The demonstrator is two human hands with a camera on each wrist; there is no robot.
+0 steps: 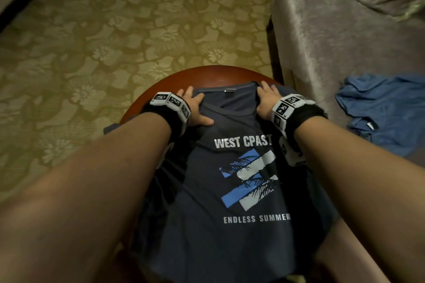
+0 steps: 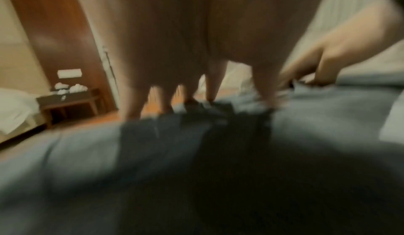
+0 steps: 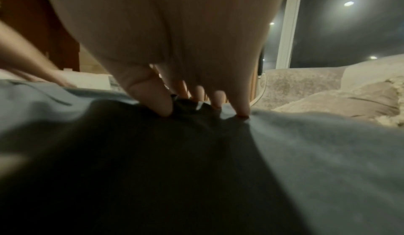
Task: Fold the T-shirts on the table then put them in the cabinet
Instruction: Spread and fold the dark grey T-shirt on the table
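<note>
A navy T-shirt (image 1: 230, 236) printed "WEST COAST / ENDLESS SUMMER" lies face up on a round red-brown table (image 1: 207, 74), its hem hanging over the near edge. My left hand (image 1: 195, 105) lies on the left shoulder beside the collar, fingers spread and thumb flat on the cloth. My right hand (image 1: 266, 101) lies on the right shoulder the same way. In the left wrist view my left hand's (image 2: 186, 48) straight fingers come down onto slightly bunched fabric (image 2: 196, 169). In the right wrist view the right hand (image 3: 186, 40) presses thumb and fingertips into the shirt (image 3: 306, 152).
A crumpled blue T-shirt (image 1: 379, 108) lies on the grey sofa (image 1: 345, 30) to the right of the table. Floral carpet (image 1: 115, 41) spreads beyond and to the left. A dark side table (image 2: 67, 102) stands by a wooden panel in the left wrist view.
</note>
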